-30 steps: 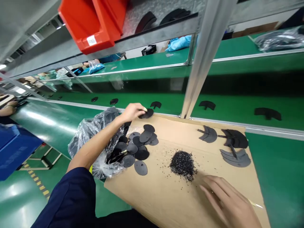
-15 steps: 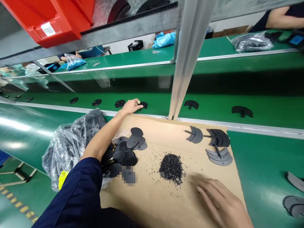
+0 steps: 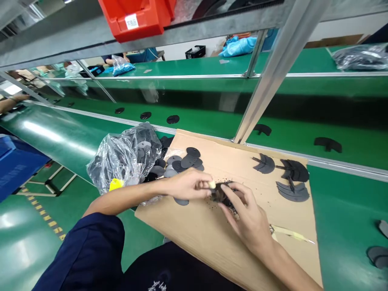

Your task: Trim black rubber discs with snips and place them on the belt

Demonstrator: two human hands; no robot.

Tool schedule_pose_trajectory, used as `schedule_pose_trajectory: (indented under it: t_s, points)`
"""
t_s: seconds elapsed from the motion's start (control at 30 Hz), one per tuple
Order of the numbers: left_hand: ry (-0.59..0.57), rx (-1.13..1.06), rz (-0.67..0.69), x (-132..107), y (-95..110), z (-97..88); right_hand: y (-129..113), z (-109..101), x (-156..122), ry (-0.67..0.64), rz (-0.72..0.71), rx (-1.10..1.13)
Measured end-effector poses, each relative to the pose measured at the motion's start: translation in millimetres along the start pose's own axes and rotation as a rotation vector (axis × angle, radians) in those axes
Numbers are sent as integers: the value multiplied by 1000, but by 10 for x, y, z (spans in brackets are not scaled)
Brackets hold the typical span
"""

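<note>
Both hands meet over a brown cardboard sheet (image 3: 212, 238) on the green bench. My left hand (image 3: 188, 184) is pinched shut on the edge of a small black piece (image 3: 218, 193). The bent fingers of my right hand (image 3: 246, 216) close on the same piece from the other side. They cover most of a pile of black granules (image 3: 232, 207). Just behind my left hand lies a heap of flat black discs (image 3: 185, 161), spilling from a clear plastic bag (image 3: 125, 155).
Black fan-shaped parts (image 3: 291, 178) lie at the cardboard's far right, and a thin pale stick (image 3: 292, 233) by my right wrist. Discs (image 3: 172, 119) and parts (image 3: 327, 143) ride the green conveyor behind. A slanted metal post (image 3: 273, 76) and red bin (image 3: 136, 18) stand above.
My left hand has come back from the conveyor edge to the middle of the cardboard. My right hand has moved up onto the granule pile, and both now hold a black piece.
</note>
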State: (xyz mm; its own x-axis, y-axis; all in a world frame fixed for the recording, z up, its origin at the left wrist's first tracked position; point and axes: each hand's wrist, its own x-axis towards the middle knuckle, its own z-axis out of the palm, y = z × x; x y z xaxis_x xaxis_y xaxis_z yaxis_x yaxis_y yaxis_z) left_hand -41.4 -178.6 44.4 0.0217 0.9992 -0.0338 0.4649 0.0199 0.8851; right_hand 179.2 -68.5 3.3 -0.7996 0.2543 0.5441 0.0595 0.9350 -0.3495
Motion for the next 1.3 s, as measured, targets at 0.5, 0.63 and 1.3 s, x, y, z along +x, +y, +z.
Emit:
schedule_pose_trajectory:
  t_s: [0.5,0.63,1.3]
  points:
    - [227,-131,-84,-696,-393,808,-268,51,18,-461,575,844]
    - [489,431,-91,-657,-559,496,-161,37,-89,-457,705,911]
    - [682,-79,30,-366,-239,1042,-241,12,-184,-349,893,1137]
